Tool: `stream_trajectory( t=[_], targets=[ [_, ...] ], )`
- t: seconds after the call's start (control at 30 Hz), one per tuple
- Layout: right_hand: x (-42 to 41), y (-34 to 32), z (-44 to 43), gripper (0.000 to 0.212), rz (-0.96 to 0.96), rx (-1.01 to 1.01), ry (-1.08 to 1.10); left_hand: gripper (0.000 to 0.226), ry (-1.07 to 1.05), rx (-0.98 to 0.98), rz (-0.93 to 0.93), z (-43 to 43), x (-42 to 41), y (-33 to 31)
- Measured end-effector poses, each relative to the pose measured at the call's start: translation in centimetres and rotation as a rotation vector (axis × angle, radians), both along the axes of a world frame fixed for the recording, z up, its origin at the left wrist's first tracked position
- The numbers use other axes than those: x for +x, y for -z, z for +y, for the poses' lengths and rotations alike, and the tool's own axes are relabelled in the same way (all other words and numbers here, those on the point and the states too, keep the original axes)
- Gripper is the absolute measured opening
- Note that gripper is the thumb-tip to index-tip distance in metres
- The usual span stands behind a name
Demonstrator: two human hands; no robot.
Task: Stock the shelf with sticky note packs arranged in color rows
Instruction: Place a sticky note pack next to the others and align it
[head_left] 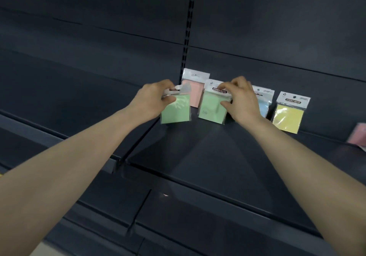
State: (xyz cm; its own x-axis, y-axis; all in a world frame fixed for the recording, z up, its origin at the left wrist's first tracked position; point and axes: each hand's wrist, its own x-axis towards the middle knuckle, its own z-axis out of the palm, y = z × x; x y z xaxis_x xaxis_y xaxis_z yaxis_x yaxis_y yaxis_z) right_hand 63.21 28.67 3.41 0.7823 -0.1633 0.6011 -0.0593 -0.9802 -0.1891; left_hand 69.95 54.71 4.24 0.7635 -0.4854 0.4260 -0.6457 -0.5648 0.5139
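As left hand (152, 99) pinches green pack (176, 111), right hand (241, 99) its twin (210, 107), half hiding blue pack (264, 107), pink pack (195, 95) seemingly rearmost

Background: dark blue-grey metal back panels (89, 18), with horizontal seams running across them. Black slotted steel upright (189, 27) runs vertically between the two bays, from the top of frame downward. Left bay has its own dark shelf deck (29, 121). Lower down there's another dark shelf tier (198, 226) with a vertical join in its front rail. Small pale pink spot (165, 195) above it, can't tell what it is. Pale floor strip (45, 250) at bottom left.
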Motion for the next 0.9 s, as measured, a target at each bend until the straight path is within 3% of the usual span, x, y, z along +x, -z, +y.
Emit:
stream_trajectory(
  t=[0.17,0.43,0.6,0.73,0.9],
  targets=[
    [0.5,0.8,-0.1,0.027,-0.018,-0.179,0.066,0.017,0.044,-0.01,-0.011,0.0,0.6,0.1],
    [0.0,0.6,-0.1,0.038,-0.082,-0.184,0.062,0.021,0.078,-0.032,-0.034,0.1,1.4,0.6],
    [-1.8,-1.6,0.1,0.038,-0.045,-0.004,-0.013,0.018,0.148,-0.047,-0.06,-0.8,1.1,-0.1],
    [-3.8,-3.1,1.2,0.027,0.116,0.139,-0.203,0.019,0.202,-0.054,-0.072,-2.5,0.4,-0.6],
    [-5.3,-3.0,2.5,0.026,0.194,0.309,-0.211,0.013,0.3,-0.05,-0.082,-4.7,-1.0,-1.5]
  ],
)
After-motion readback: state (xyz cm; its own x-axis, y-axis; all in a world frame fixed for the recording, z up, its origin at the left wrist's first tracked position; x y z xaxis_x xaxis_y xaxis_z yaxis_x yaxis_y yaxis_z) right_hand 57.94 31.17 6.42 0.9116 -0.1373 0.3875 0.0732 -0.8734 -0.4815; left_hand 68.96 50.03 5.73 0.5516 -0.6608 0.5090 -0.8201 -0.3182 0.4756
